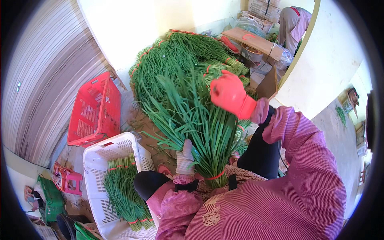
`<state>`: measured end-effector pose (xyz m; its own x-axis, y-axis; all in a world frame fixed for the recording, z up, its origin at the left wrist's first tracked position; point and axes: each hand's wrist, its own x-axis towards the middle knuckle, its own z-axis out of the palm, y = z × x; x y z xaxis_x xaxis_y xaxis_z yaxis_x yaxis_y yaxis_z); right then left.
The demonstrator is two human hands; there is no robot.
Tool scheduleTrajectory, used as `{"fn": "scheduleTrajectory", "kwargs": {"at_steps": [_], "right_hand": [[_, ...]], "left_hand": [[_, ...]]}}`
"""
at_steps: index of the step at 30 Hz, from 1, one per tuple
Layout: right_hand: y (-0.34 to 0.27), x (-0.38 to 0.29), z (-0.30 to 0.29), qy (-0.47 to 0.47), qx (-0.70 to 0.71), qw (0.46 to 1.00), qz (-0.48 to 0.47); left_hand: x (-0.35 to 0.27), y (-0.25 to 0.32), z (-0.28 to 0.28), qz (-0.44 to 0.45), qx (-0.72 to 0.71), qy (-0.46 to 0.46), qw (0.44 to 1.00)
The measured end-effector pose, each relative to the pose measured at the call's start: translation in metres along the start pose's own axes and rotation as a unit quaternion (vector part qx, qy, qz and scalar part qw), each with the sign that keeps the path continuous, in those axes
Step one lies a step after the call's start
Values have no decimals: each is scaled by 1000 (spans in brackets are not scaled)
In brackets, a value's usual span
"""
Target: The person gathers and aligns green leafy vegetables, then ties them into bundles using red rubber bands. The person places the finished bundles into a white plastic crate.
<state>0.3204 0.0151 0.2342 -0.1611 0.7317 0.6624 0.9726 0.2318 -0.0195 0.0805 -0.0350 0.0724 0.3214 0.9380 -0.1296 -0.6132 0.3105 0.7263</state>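
Observation:
A large bunch of garlic chives (207, 147) leans across my lap, its cut stems toward me and its leaves fanning away. One red band (215, 176) circles it near the stem end. My left hand (184, 159), in a pale knit glove, grips the bunch from its left side; most of the fingers are behind the leaves. My right hand (229, 94), in a red rubber glove, is curled and slightly blurred over the leaves at the upper right. Whether any leaves are inside its fingers is hidden.
Banded chives form a big pile (171, 63) ahead. On the left, a white crate (90, 180) holds several bunches, beside a red crate (97, 111) and a pink stool (72, 181). A wooden board (255, 42) lies over a metal pot (251, 55). A person (292, 27) bends at the back right.

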Motion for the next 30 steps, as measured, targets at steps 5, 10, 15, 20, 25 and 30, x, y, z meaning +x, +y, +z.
{"fn": "scheduleTrajectory", "kwargs": {"at_steps": [5,10,15,20,25,30], "right_hand": [[-19,11,-57,-326,530,768,150],[-83,-33,-39,-294,356,870,-176],[-66,-41,5,-301,155,902,-269],[-52,-45,-4,-368,226,900,-53],[-61,-20,-16,-286,459,832,122],[-77,-5,-12,-322,426,831,154]], "left_hand": [[1,-12,-8,-3,-10,-9,1000],[21,-32,-26,-39,-51,-41,997],[15,-28,-25,-20,-67,-50,996],[3,-11,-9,-12,-38,-35,999],[2,-11,-6,-38,-59,-39,997],[6,-22,-12,-40,-51,-40,997]]}}
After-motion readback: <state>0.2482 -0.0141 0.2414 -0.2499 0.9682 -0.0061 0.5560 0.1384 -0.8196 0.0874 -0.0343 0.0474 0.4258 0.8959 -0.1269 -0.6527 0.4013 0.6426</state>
